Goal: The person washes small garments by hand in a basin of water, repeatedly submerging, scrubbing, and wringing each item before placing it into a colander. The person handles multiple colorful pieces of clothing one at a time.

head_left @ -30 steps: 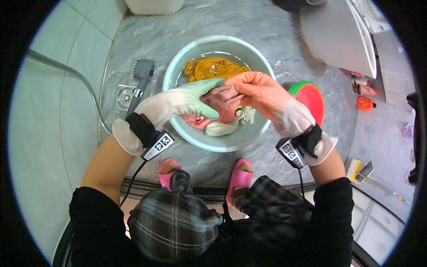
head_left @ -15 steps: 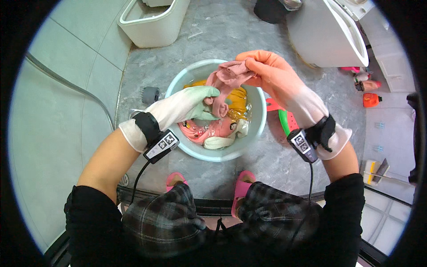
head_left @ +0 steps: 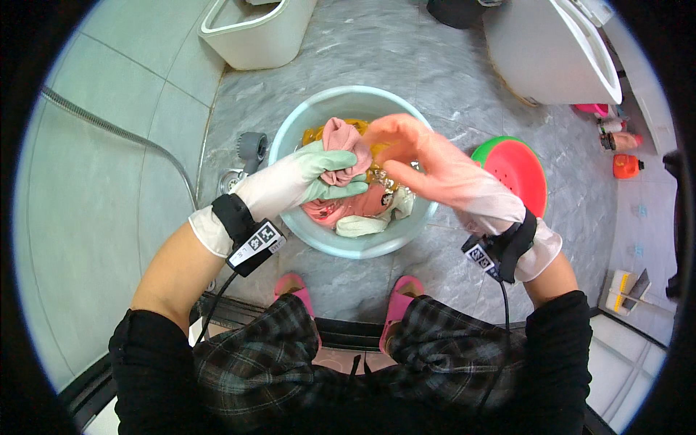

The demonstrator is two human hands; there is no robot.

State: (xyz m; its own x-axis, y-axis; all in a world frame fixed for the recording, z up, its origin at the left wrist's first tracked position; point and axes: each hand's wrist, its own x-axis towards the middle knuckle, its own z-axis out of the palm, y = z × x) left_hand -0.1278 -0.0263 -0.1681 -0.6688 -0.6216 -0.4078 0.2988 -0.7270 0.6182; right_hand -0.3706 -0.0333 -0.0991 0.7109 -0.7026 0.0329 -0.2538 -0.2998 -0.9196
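Observation:
A bunched pink cloth (head_left: pixel 344 148) is in my left hand (head_left: pixel 322 170), which wears a green and white glove. The fingers press it from below and beside, over the light blue basin (head_left: pixel 286 130). My right hand (head_left: pixel 417 156), in an orange and white glove, hovers just right of the cloth. Its fingers are curved and apart, with nothing seen between them. In the basin's water lie a mustard-yellow cloth (head_left: pixel 355 125), a salmon-pink garment (head_left: pixel 355 206) with a small dark print, and a whitish cloth (head_left: pixel 362 225). The gloved hands hide part of the basin's contents.
A red and green watermelon-patterned basin (head_left: pixel 518 177) stands at the right. Left of the blue basin are a grey brush-like head (head_left: pixel 252 146) and a floor drain (head_left: pixel 230 180). A shower hose (head_left: pixel 138 138) runs down the left wall. Pink slippers (head_left: pixel 397 308) are on my feet.
My right hand has let go of the pink cloth and opened. The stretched cloth is now bunched in my left hand. More of the watermelon-patterned basin shows.

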